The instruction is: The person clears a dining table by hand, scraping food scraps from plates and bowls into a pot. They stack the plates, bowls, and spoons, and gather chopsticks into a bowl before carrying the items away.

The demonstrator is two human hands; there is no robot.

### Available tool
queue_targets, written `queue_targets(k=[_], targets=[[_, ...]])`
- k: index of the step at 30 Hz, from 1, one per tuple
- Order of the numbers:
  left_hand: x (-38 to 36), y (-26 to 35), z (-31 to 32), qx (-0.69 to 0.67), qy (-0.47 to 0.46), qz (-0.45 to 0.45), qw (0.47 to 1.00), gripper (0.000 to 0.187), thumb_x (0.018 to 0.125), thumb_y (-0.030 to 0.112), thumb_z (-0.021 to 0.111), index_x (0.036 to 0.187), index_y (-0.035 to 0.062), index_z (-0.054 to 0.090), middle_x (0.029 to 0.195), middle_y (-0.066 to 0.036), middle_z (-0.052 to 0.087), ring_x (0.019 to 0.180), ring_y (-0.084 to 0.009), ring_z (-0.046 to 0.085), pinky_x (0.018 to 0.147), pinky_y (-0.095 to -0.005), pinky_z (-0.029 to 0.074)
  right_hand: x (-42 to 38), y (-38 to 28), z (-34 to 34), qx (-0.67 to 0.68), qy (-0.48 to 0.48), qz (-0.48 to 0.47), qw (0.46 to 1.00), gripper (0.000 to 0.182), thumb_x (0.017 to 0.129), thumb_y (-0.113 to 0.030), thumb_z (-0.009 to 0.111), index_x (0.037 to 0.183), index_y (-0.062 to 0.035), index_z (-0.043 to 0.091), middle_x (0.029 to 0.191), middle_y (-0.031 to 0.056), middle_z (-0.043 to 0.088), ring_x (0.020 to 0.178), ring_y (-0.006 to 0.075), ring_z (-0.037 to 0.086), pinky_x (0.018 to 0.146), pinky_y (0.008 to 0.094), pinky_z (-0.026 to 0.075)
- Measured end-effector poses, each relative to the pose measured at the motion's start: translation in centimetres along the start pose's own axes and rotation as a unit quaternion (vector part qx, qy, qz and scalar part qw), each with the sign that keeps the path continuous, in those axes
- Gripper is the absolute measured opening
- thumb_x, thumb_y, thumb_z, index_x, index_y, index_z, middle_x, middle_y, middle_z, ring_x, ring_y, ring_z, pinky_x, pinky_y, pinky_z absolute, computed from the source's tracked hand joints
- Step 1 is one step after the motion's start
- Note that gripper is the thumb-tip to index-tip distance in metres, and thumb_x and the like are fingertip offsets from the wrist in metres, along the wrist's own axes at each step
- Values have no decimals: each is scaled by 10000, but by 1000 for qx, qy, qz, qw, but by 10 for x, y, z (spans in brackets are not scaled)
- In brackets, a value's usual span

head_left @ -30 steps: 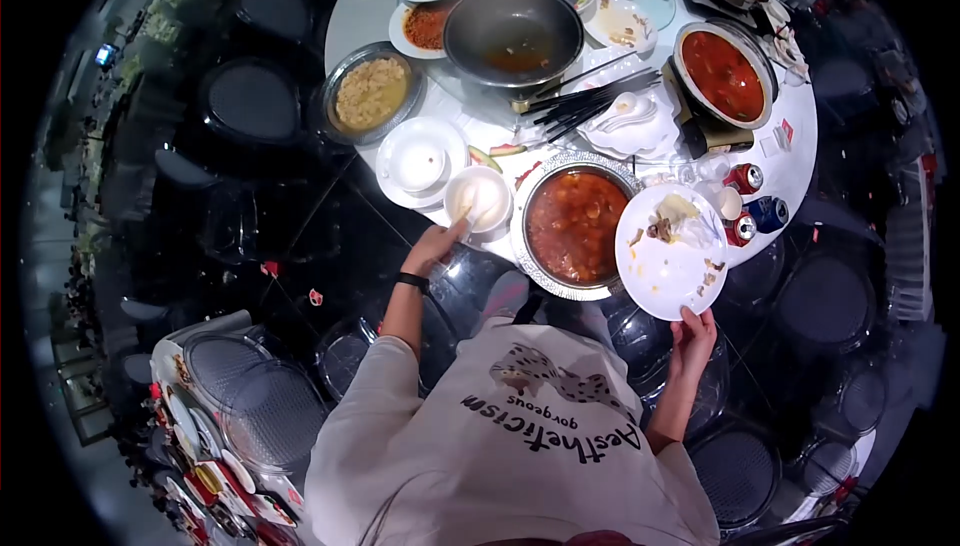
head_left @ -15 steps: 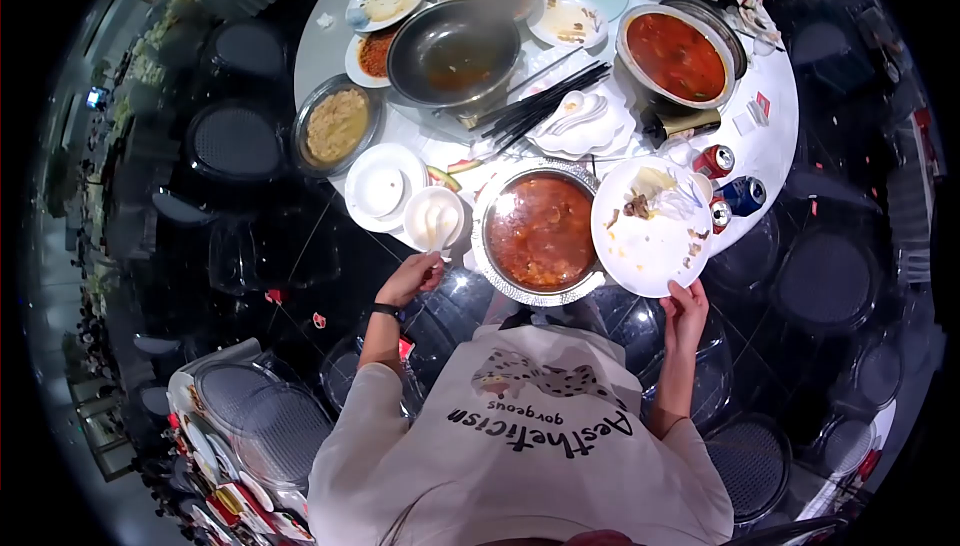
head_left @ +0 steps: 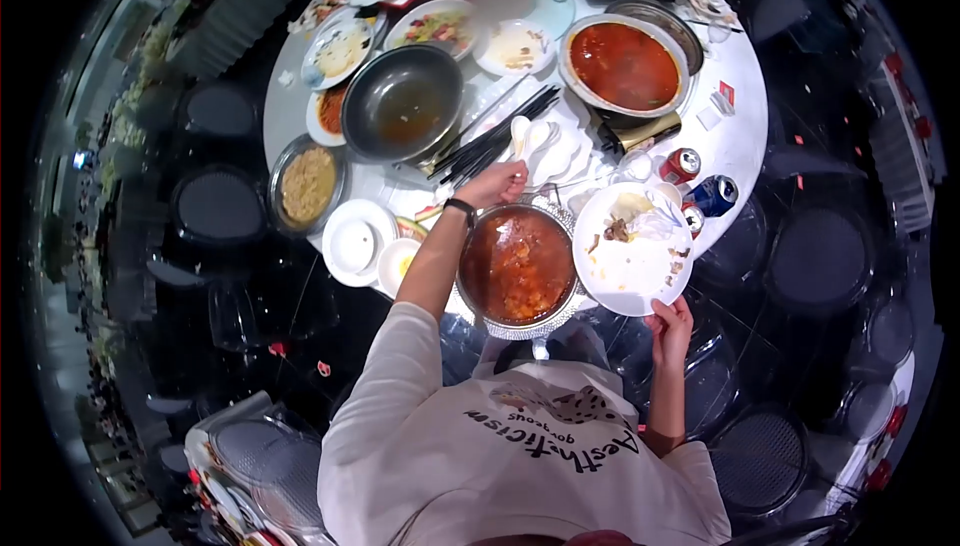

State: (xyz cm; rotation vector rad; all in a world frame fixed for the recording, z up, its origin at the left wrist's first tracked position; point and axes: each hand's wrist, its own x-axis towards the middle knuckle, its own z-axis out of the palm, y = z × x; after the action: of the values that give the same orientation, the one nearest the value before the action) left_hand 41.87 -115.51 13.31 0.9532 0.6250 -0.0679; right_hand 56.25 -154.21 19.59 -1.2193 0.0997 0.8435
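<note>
My left hand [head_left: 503, 184] is closed on a white spoon [head_left: 519, 134], reaching past the near soup pot to a pile of white spoons [head_left: 558, 160]. Just left of that pile lies a bundle of black chopsticks [head_left: 480, 151]. Below my left wrist, the near pot [head_left: 485, 318] holds red soup [head_left: 518, 266]. My right hand [head_left: 672, 323] grips the near edge of a white plate [head_left: 625, 276], which carries food scraps and crumpled tissue. The plate overlaps the pot's right rim. By my left forearm stands a small white bowl [head_left: 392, 268] with something yellow inside.
A dark wok [head_left: 400, 96] and a dish of pale food [head_left: 305, 181] are at the left. Stacked white dishes [head_left: 345, 236] sit near the table edge. Another red soup pot [head_left: 625, 61] stands at the back right. A red can [head_left: 680, 166] and a blue can [head_left: 715, 194] are beside the plate.
My left hand has moved from the small bowl forward and right to the spoon pile, and the bowl no longer holds spoons. My right hand still holds the plate. The view has shifted.
</note>
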Motion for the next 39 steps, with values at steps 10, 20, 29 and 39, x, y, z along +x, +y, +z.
queue_targets(k=[10, 20, 29, 39], targets=[[31, 23, 1, 377, 253, 65, 889, 407, 841, 290, 605, 1013, -46, 452, 697, -173, 615, 489, -223, 607, 449, -325, 493, 17, 10, 7, -27, -4, -20, 999, 297, 837, 25, 559, 1134, 28, 543, 925, 87, 661, 738, 117, 639, 580, 214, 542], [-71, 2, 37, 399, 374, 243, 801, 370, 855, 161, 589, 1193, 49, 490, 654, -153, 607, 624, -310, 617, 576, -401, 464, 24, 4, 5, -127, 5, -33, 991, 234, 826, 21, 566, 1060, 34, 562, 839, 66, 658, 625, 95, 617, 524, 192, 522], [-246, -132, 30, 296, 506, 172, 792, 157, 911, 91, 535, 1042, 24, 588, 566, -63, 502, 501, -120, 480, 488, -274, 385, 7, -11, -24, -223, -10, -32, 974, 270, 851, -22, 557, 1114, 32, 521, 753, 49, 624, 544, 104, 599, 517, 207, 520], [-287, -167, 24, 299, 494, 204, 791, 121, 919, 74, 520, 988, 20, 603, 605, -50, 518, 515, -87, 471, 489, -240, 380, -64, -18, -36, -219, 81, -75, 969, 250, 835, -6, 549, 1084, 9, 566, 736, 25, 604, 531, 87, 541, 491, 196, 459]])
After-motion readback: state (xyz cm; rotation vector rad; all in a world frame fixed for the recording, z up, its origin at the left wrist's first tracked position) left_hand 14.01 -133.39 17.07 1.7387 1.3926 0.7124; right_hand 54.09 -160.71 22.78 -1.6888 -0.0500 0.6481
